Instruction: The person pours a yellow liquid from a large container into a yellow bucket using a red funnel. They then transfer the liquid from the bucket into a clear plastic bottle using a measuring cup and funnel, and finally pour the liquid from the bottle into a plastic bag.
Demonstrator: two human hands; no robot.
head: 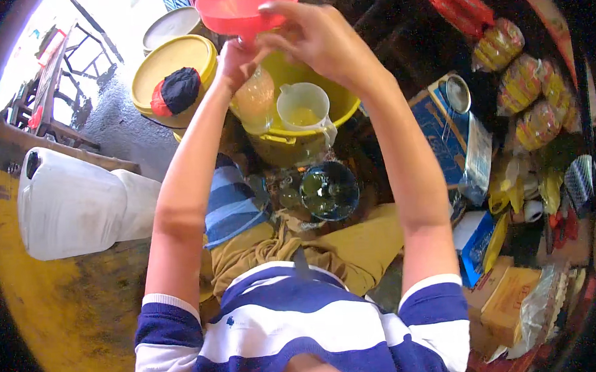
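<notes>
A red plastic funnel (243, 11) is at the top centre, its wide bowl uppermost. Around its neck, my left hand (238, 64) is closed, and a clear plastic bag (256, 95), bulging and apparently filled with liquid, hangs just below. My right hand (311, 36) grips the funnel's right side, fingers over the rim and thumb near the neck. Under both hands stands a large yellow tub (342, 104). A translucent plastic measuring jug (304, 103) with yellowish liquid rests at the tub's near rim, its handle towards me.
Lidded yellow bucket (172, 57) at left, a black and red cloth (179, 91) on it. White jerrycans (71, 201) lie further left. Near my legs is a dark round container (329, 190). At right are a blue carton (438, 135), cardboard boxes (512, 296) and bagged packets (537, 125).
</notes>
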